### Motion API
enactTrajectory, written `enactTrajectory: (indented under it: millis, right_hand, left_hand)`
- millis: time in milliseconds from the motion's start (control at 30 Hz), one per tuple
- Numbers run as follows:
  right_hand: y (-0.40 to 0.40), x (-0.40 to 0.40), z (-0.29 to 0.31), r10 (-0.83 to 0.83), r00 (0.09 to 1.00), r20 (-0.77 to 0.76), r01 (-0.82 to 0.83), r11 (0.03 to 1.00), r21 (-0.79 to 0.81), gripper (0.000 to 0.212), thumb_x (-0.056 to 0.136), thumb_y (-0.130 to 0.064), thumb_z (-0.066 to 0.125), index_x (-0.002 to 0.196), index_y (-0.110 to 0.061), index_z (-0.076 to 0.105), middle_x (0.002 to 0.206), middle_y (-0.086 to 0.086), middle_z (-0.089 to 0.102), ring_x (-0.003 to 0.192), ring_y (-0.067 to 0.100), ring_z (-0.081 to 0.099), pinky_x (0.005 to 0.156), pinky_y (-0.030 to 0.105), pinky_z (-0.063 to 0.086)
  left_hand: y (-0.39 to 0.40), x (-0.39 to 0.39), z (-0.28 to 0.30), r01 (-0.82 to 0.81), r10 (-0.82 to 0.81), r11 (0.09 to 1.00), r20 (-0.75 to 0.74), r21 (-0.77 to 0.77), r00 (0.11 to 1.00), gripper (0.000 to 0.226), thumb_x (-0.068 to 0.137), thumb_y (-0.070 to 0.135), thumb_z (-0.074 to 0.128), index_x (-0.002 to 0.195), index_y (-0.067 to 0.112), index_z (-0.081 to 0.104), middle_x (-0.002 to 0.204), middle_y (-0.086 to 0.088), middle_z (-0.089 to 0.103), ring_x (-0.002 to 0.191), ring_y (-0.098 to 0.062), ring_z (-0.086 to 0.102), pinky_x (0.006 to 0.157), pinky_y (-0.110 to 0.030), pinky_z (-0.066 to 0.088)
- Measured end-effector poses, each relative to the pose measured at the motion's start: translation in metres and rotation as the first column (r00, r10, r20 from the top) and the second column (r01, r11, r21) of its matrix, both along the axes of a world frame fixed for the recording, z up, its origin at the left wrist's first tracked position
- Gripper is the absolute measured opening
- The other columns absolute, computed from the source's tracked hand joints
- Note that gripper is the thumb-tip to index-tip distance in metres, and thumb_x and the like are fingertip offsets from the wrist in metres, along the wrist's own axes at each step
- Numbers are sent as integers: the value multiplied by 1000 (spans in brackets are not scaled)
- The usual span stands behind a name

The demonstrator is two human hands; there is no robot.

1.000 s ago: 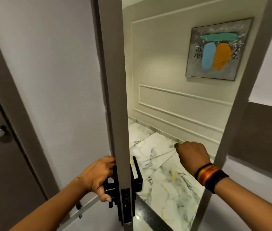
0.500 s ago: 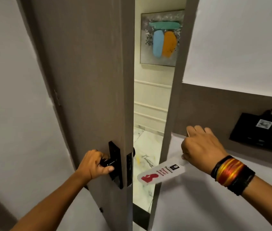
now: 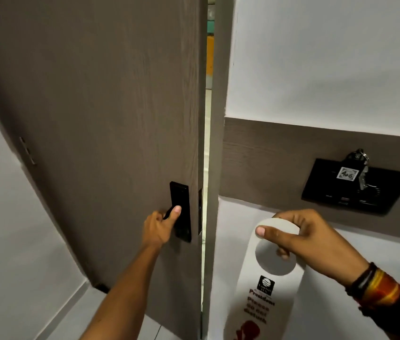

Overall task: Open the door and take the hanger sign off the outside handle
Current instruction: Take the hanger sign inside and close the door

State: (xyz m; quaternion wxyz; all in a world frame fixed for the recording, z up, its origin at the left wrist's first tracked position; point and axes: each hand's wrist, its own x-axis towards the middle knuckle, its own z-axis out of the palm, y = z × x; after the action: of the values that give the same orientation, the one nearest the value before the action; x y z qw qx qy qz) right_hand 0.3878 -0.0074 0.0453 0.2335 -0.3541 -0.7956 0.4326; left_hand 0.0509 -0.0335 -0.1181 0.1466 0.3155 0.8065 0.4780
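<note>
The sign (image 3: 265, 278) is a long white card with a rounded top and one round hole near that end. Below the hole sits a small black square logo, then lines of red-brown lettering, blurred but seemingly a do-not-disturb notice, and at the bottom edge of the view part of a red figure. It hangs roughly upright in front of the white wall to the right of the door frame (image 3: 215, 143), clear of the door (image 3: 96, 119).

One sign, one door, one black lock plate (image 3: 181, 212) with one handle (image 3: 168, 213), and one black wall holder (image 3: 356, 190) carrying one bunch of keys (image 3: 361, 168) with a white tag are in view. Two hands show.

The right hand (image 3: 309, 236) is closed in a pinch on the sign's top loop: the thumb (image 3: 267, 232) lies across the front of the rim above the hole, and fingertips show through the hole from behind. Its wrist wears dark, red and yellow bands (image 3: 378, 290).

The left hand (image 3: 159, 229) is curled around the inside handle, thumb pressed along the lever against the lock plate. The door stands almost shut, leaving only a narrow gap beside the frame, through which a strip of light floor and a sliver of orange and green show.
</note>
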Motion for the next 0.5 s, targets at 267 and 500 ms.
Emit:
enactTrajectory:
  millis: [267, 500]
  right_hand:
    - [17, -7, -3, -87, 977, -197, 66, 992, -108, 29, 79, -35, 83, 74, -6, 76, 58, 23, 63, 59, 28, 55, 61, 40, 45]
    - [27, -29, -5, -95, 947, -307, 57, 990, -129, 19, 82, -23, 81, 73, -7, 76, 61, 7, 70, 57, 19, 64, 56, 20, 55]
  left_hand:
    - [37, 2, 5, -7, 6, 998, -9, -68, 1000, 82, 89, 73, 53, 95, -8, 61, 106, -30, 62, 109, -45, 60, 98, -54, 46]
    - [50, 4, 12, 8, -13, 996, -59, -90, 998, 61, 93, 67, 51, 66, 13, 42, 88, -11, 55, 90, -32, 52, 92, -47, 47]
